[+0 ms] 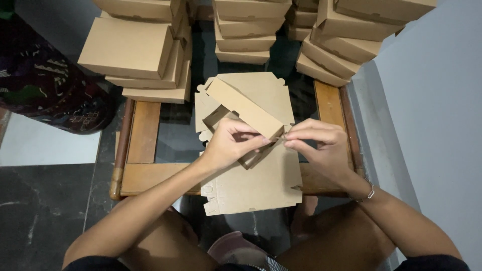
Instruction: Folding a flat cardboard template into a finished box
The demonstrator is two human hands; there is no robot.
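Head view: the left hand (228,145) pinches a raised side wall of the flat brown box blank (251,175) lying on the small table (143,175). The right hand (321,145) nips a corner tab at that wall's end. Tucking it square would keep the corner tight. Plain folded boxes (130,47) are stacked far left to far right.

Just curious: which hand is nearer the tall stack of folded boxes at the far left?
Left. The left hand is below and right of the stack; the right hand lies farther right.
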